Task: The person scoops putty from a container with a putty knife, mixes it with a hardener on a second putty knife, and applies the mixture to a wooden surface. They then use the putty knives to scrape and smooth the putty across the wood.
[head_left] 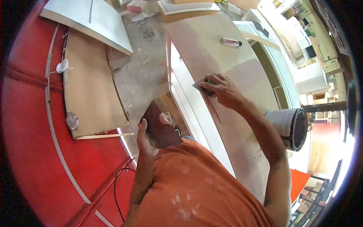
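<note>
My left hand (145,139) is closed on the edge of a dark maroon board (160,130), held near my orange shirt. A dab of white paste (164,118) sits on the board's face. My right hand (223,90) grips a putty knife (196,86), its grey blade at the near edge of a pale wooden panel (238,72). Most of the knife's handle is hidden by my fingers. Beneath that edge shows a white board (196,121). Farther up the panel lies a tube (230,42) with a dark cap.
A large can (295,129) lies tipped toward me at the right. A brown board (89,79) leans by the red surface (30,125) at left, below a white panel (90,22). Dusty concrete floor (141,72) runs between. More white panels stand beyond.
</note>
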Demonstrator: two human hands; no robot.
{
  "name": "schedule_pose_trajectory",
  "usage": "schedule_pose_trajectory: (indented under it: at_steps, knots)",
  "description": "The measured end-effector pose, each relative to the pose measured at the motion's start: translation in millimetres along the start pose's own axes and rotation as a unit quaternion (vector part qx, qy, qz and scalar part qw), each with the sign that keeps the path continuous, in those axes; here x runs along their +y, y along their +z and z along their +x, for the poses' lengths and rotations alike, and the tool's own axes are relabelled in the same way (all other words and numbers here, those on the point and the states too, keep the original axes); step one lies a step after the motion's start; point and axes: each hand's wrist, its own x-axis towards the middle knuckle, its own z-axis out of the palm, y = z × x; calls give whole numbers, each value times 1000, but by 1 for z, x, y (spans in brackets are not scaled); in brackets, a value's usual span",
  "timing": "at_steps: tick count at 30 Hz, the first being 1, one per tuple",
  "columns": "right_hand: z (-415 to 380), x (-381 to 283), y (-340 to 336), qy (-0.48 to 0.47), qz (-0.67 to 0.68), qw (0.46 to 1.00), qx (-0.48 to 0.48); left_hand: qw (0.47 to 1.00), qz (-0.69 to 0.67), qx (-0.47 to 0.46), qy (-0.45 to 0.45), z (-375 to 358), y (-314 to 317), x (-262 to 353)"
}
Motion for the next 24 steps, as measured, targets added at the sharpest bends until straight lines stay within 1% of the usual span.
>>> schedule_pose_trajectory:
  at_steps: [1,3,4,6,8,9,11,14,18,19,20,24]
  knots:
    - [-10,-4,0,-1,3,1000,-3,1000,1,0,-4,3,3,-1]
    - [-29,-9,0,21,-20,999,-20,999,43,-23,17,7,14,-1]
    - [-38,-10,0,12,-20,999,-29,999,46,-21,12,7,18,0]
    - [-55,-12,1,9,-17,999,-39,997,61,-35,-25,9,22,1]
    - [-71,-13,1,-20,-35,998,-41,997,73,-25,-24,14,20,-3]
    - [-79,-14,0,-14,-33,999,-40,996,83,-15,-18,16,18,-5]
    - [-94,-16,-2,-26,-47,997,-61,996,80,-14,-27,17,18,-8]
    - [-115,-18,-1,-35,-39,997,-63,996,78,-14,-38,21,15,-14]
    - [-135,-28,-3,-25,-53,996,-66,996,78,-21,-40,21,24,-22]
    - [-140,-30,-4,-8,-32,996,-79,996,81,-22,-43,22,25,-23]
    - [-144,-33,-5,8,-11,996,-92,994,94,-37,-50,23,25,-23]
    - [-153,-46,-18,21,-15,994,-103,986,118,-89,-73,33,23,-27]
